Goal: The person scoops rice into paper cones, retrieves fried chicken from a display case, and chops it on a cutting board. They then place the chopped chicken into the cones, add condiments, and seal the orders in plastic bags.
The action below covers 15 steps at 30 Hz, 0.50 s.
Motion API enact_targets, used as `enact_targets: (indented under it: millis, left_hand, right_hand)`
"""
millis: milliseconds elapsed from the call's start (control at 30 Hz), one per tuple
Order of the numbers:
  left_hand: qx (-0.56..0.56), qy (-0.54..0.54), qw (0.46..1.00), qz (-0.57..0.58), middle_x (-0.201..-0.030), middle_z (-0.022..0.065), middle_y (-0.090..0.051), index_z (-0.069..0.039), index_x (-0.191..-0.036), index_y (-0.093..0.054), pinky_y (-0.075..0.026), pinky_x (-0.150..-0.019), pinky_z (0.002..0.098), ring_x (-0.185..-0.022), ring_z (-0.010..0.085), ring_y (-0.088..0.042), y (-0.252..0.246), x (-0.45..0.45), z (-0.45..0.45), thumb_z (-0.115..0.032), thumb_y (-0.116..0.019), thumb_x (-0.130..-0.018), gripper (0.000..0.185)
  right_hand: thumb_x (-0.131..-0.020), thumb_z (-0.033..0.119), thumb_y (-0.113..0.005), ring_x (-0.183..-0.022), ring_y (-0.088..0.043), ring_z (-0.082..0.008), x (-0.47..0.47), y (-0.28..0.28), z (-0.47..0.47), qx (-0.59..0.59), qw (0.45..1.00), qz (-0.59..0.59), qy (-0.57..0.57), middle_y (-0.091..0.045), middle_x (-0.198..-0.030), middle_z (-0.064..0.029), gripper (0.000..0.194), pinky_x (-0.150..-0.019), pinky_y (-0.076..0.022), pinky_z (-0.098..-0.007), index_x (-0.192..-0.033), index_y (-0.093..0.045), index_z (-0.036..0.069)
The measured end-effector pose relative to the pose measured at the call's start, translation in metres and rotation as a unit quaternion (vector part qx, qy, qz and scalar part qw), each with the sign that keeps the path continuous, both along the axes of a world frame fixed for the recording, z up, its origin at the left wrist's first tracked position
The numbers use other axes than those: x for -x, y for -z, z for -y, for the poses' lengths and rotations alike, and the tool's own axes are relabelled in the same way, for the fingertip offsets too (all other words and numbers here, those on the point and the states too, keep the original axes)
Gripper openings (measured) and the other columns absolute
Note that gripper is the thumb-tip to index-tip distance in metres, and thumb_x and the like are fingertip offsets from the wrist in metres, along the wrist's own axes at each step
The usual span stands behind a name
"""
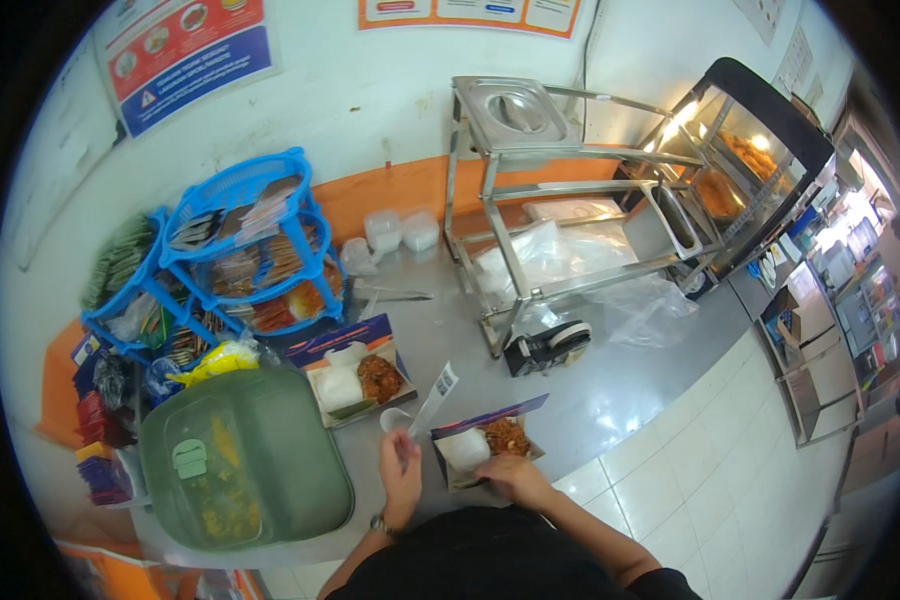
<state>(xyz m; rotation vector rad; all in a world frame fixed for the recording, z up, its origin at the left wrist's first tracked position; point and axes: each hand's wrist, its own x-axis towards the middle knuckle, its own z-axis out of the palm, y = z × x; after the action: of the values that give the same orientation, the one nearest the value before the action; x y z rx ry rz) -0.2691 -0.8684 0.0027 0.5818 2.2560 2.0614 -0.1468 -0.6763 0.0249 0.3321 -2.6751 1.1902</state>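
Observation:
My left hand [400,471] is raised over the counter, its fingertips on a curled strip of printed white paper [436,394] that bears a printed code. To its right lies an open cardboard meal box [456,486] with a mound of white rice [463,450] and a piece of fried chicken [505,435]. My right hand [519,477] reaches over the near side of this box, fingers beside the rice and below the chicken; its fingertips are partly hidden. A second open meal box [334,421], also with rice and fried chicken, lies farther left.
A green lidded container [300,450] stands on the left of the steel counter [450,322]. Behind it are blue stacked baskets [251,232] of packets. Tongs [394,293], a tape dispenser [547,349], a metal rack [510,259] and a lit food warmer [750,161] stand farther back.

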Motion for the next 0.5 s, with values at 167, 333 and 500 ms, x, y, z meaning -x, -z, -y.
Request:
enact_targets:
  millis: [167, 333, 500]
  left_hand:
    - [0.121, 0.073, 0.977, 0.162, -0.092, 0.0094, -0.056, 0.0, -0.126, -0.042, -0.048, -0.067, 0.0308, -0.072, 0.017, -0.057, 0.025, -0.046, 0.001, -0.01, -0.062, -0.081, 0.05]
    - [0.214, 0.022, 0.964, 0.156, -0.091, 0.0118, -0.063, -0.001, -0.131, -0.042, -0.049, -0.067, 0.0329, -0.076, 0.0166, -0.061, 0.031, -0.053, -0.008, -0.011, -0.059, -0.077, 0.057]
    - [0.135, 0.028, 0.968, 0.211, -0.103, 0.0143, -0.062, 0.003, -0.115, -0.056, -0.042, -0.087, 0.04, -0.098, 0.028, -0.055, 0.008, -0.09, -0.003, -0.039, -0.065, -0.082, 0.055]
  right_hand:
    - [-0.074, 0.01, -0.059, -0.084, -0.061, -0.0246, 0.006, 0.0, -0.015, -0.129, 0.986, 0.002, -0.102, -0.065, -0.089, -0.0085, 0.018, -0.083, -0.0441, -0.0364, -0.092, -0.065, 0.011]
    - [-0.073, 0.022, -0.06, -0.084, -0.062, -0.0223, 0.038, 0.0, -0.006, -0.29, 0.939, 0.059, -0.177, -0.065, -0.087, -0.0031, 0.015, -0.079, -0.0425, -0.0369, -0.083, -0.067, 0.014]
    - [-0.076, 0.027, -0.061, -0.083, -0.06, -0.0228, 0.024, -0.009, -0.031, -0.167, 0.969, -0.035, -0.179, -0.061, -0.084, -0.0044, 0.015, -0.076, -0.0431, -0.0377, -0.075, -0.065, 0.013]
